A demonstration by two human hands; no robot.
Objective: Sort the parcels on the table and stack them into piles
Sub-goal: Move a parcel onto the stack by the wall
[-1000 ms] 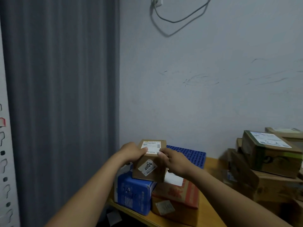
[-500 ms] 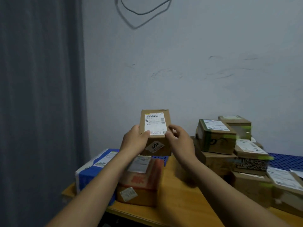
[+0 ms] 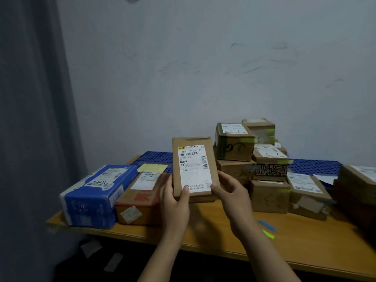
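I have the left hand (image 3: 176, 202) and the right hand (image 3: 234, 192) both gripping the lower end of a flat oblong brown cardboard parcel (image 3: 193, 167), each thumb pressed on its front face near a bottom corner and the fingers wrapped round the side edges. The parcel is held upright in the air over the front part of the orange-brown wooden table (image 3: 203, 237), touching nothing else. A white shipping label with barcodes and the number 1098 covers most of the face turned toward me. Both forearms reach up from the bottom edge, bare, with the wrists fairly close together. Just left of the left hand sits a brown carton with red print (image 3: 140, 198), touching a blue-wrapped box with a handwritten white label (image 3: 95, 198) at the table's left end. Behind the right hand rises a pile of brown cardboard boxes with green tape (image 3: 234, 143), and a blue perforated mat (image 3: 154, 158) lies along the wall.
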